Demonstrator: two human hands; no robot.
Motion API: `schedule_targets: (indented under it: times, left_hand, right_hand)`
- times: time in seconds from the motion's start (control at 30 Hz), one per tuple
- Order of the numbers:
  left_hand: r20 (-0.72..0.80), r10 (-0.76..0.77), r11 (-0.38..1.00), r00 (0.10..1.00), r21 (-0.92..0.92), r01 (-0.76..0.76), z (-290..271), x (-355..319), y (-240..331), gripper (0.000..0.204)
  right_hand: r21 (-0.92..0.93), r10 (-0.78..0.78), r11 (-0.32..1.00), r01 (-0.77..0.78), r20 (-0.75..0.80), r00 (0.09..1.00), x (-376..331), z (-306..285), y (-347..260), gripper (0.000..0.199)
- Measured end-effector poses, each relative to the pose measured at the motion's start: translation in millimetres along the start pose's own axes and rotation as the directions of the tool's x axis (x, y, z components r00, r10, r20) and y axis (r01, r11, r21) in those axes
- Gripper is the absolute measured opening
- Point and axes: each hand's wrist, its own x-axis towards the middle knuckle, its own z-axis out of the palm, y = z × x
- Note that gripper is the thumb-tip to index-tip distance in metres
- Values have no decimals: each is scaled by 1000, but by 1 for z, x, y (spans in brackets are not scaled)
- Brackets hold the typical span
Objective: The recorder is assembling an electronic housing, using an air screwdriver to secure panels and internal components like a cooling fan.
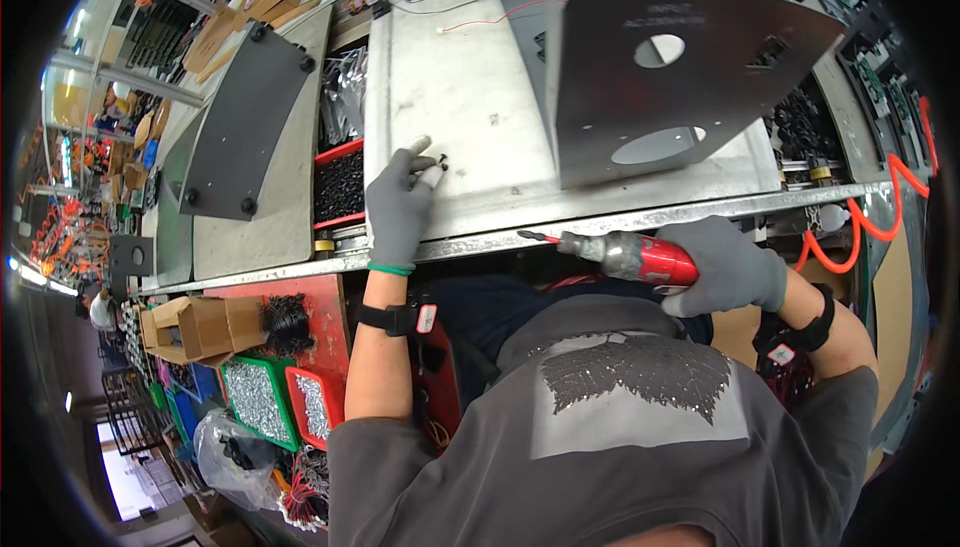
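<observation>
My left hand (400,202), in a grey glove, is over the white work surface (455,77). Its thumb and fingers are drawn together, with a small black screw (443,160) at their tips. Gloved in grey too, my right hand (725,265) wraps round a red and silver power screwdriver (645,258), whose bit points left along the bench's front edge. A dark grey bent sheet-metal panel (620,87) with round and oval cutouts stands at the right of the work surface, apart from both hands.
Left of my left hand, a red bin (340,185) holds black screws. Another dark panel (245,127) with black feet lies farther left. An orange coiled hose (858,237) hangs at the right. Green (292,402) and red (322,427) trays of metal parts sit lower left.
</observation>
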Motion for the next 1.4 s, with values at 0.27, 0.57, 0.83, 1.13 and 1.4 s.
schedule_targets:
  times: [0.27, 0.57, 0.83, 1.13, 1.4]
  left_hand:
    - [335, -213, 305, 918, -870, 388, -9, -38, 44, 43]
    - [480, -135, 687, 867, -585, 431, 0, -64, 100, 32]
    - [331, 355, 843, 874, -518, -146, 102, -51, 177, 31]
    - [65, 451, 887, 890, -140, -440, 131, -43, 205, 19]
    - [64, 575, 809, 816, -191, -555, 144, -30, 207, 21]
  right_hand:
    - [344, 13, 939, 9, -61, 998, 21, 24, -16, 47]
    - [272, 56, 962, 28, -294, 954, -50, 16, 1, 43]
    - [570, 412, 814, -108, -436, 800, -106, 29, 13, 46]
    - [586, 311, 810, 34, -478, 821, -92, 30, 25, 55]
    - [492, 360, 869, -55, -551, 753, -88, 32, 31, 50]
